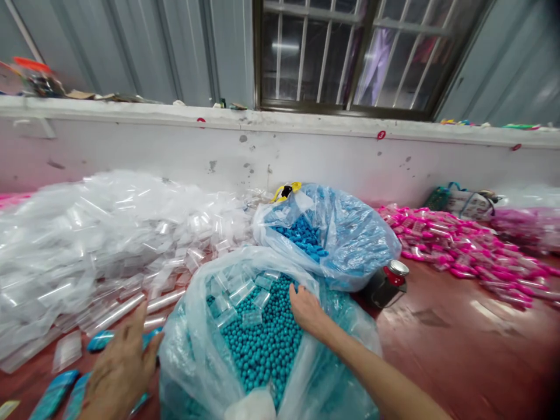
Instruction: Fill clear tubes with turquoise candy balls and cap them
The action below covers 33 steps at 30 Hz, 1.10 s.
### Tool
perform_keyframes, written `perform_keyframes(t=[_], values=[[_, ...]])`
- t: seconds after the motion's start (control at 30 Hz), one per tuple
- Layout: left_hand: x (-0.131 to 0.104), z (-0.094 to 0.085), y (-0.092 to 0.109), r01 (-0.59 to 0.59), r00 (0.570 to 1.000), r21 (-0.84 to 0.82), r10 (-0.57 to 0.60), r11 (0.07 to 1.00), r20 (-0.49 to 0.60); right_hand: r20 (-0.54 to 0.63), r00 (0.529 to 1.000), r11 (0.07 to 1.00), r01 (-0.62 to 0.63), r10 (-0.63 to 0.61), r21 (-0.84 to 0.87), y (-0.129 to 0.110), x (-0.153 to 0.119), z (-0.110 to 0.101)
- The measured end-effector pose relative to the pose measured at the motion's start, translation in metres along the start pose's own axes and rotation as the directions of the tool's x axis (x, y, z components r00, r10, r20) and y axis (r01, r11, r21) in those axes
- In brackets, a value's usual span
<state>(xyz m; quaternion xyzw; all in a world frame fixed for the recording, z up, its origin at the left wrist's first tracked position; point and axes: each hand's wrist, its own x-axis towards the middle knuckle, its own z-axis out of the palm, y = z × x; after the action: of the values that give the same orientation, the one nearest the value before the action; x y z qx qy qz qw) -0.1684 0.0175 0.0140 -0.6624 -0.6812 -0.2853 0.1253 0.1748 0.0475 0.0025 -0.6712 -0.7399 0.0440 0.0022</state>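
Note:
A clear plastic bag (188, 326) stands open in front of me, full of small teal beads (258, 356). Several small clear plastic pieces (252, 317) lie on top of the beads. My right hand (306, 309) is at the bag's right inner side, its fingertips at the beads; whether they pinch anything is hard to see. My left hand (118, 367), blurred, is left of the bag with fingers apart, over teal-filled packets and clear tubes. One teal packet (55, 394) lies at the lower left, beside the hand.
Behind stands a bag of blue pieces (359, 227). A dark container with a silver-lidded jar (398, 268) is right of it. Pink-filled tubes (464, 239) are heaped at the right, clear tubes and plastic (109, 227) at the left. The tabletop (437, 350) is red; a white wall (175, 146) rises behind.

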Motion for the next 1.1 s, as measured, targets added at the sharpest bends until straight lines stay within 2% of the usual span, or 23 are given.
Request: perform_keyframes(t=[0.07,0.13,0.17,0.23,0.3,0.37,0.43,0.47,0.5,0.53,0.6,0.67,0.7,0.73,0.77,0.8,0.87,0.93,0.97,1.0,1.07,1.1], values=[[-0.004,0.005,0.019,-0.165,0.986,-0.068,0.166,0.984,-0.003,-0.021,1.000,1.000,-0.021,0.021,-0.013,0.000,0.009,0.001],[-0.009,0.012,0.051,-0.331,0.937,-0.158,0.343,0.931,0.061,-0.044,0.999,0.999,-0.031,0.030,-0.027,-0.004,0.013,0.001],[-0.013,0.018,0.070,-0.386,0.903,-0.179,0.411,0.905,0.127,-0.056,0.998,0.999,-0.031,0.029,-0.031,-0.008,0.013,0.000],[-0.020,0.037,0.104,-0.505,0.806,-0.192,0.540,0.841,0.242,-0.079,0.997,0.999,-0.021,0.019,-0.032,-0.016,0.014,-0.003],[-0.025,0.065,0.127,-0.613,0.733,-0.150,0.629,0.776,0.260,-0.101,0.995,1.000,-0.011,0.009,-0.025,-0.024,0.020,-0.005],[-0.026,0.098,0.133,-0.730,0.661,-0.059,0.726,0.680,0.189,-0.122,0.993,1.000,-0.003,0.002,-0.012,-0.032,0.030,-0.006],[-0.022,0.131,0.122,-0.818,0.573,0.023,0.811,0.575,0.113,-0.132,0.991,1.000,0.024,-0.023,0.006,-0.039,0.041,-0.005],[-0.019,0.143,0.112,-0.822,0.569,0.060,0.820,0.566,0.066,-0.133,0.990,0.998,0.054,-0.051,0.018,-0.043,0.046,-0.004],[-0.015,0.153,0.100,-0.802,0.595,0.090,0.803,0.591,0.035,-0.132,0.987,0.995,0.097,-0.092,0.032,-0.047,0.049,-0.003],[-0.011,0.159,0.089,-0.809,0.584,0.103,0.811,0.579,0.025,-0.132,0.980,0.987,0.154,-0.146,0.047,-0.051,0.051,-0.001],[-0.003,0.158,0.069,-0.741,0.671,0.110,0.737,0.663,0.080,-0.140,0.956,0.960,0.270,-0.258,0.076,-0.056,0.053,-0.001],[0.006,0.143,0.064,-0.666,0.739,0.062,0.645,0.744,0.194,-0.166,0.925,0.928,0.360,-0.342,0.096,-0.053,0.052,-0.009],[0.012,0.131,0.069,-0.603,0.772,0.023,0.576,0.798,0.268,-0.192,0.909,0.911,0.395,-0.369,0.118,-0.046,0.052,-0.016],[0.019,0.117,0.078,-0.550,0.775,-0.041,0.528,0.834,0.348,-0.222,0.899,0.899,0.413,-0.377,0.145,-0.036,0.054,-0.025],[0.029,0.103,0.093,-0.469,0.787,-0.112,0.472,0.876,0.398,-0.257,0.887,0.877,0.437,-0.384,0.201,-0.020,0.056,-0.035],[0.040,0.091,0.111,-0.384,0.798,-0.209,0.437,0.899,0.416,-0.291,0.895,0.870,0.415,-0.337,0.268,-0.002,0.059,-0.046],[0.067,0.072,0.155,-0.252,0.801,-0.473,0.457,0.844,0.388,-0.282,0.944,0.895,0.268,-0.170,0.358,0.042,0.069,-0.062],[0.100,0.069,0.202,-0.092,0.794,-0.674,0.462,0.733,0.395,-0.244,0.966,0.917,0.170,-0.083,0.362,0.085,0.083,-0.067],[0.116,0.073,0.224,0.025,0.787,-0.731,0.437,0.682,0.435,-0.200,0.978,0.922,0.135,-0.064,0.362,0.102,0.092,-0.065],[0.132,0.080,0.244,0.166,0.759,-0.759,0.410,0.630,0.506,-0.150,0.987,0.925,0.108,-0.056,0.364,0.116,0.101,-0.060],[0.159,0.103,0.277,0.526,0.685,-0.706,0.256,0.475,0.682,-0.071,0.996,0.923,0.079,-0.056,0.377,0.131,0.122,-0.045],[0.170,0.117,0.289,0.571,0.681,-0.687,0.207,0.450,0.702,-0.051,0.997,0.920,0.068,-0.053,0.386,0.135,0.133,-0.036]])
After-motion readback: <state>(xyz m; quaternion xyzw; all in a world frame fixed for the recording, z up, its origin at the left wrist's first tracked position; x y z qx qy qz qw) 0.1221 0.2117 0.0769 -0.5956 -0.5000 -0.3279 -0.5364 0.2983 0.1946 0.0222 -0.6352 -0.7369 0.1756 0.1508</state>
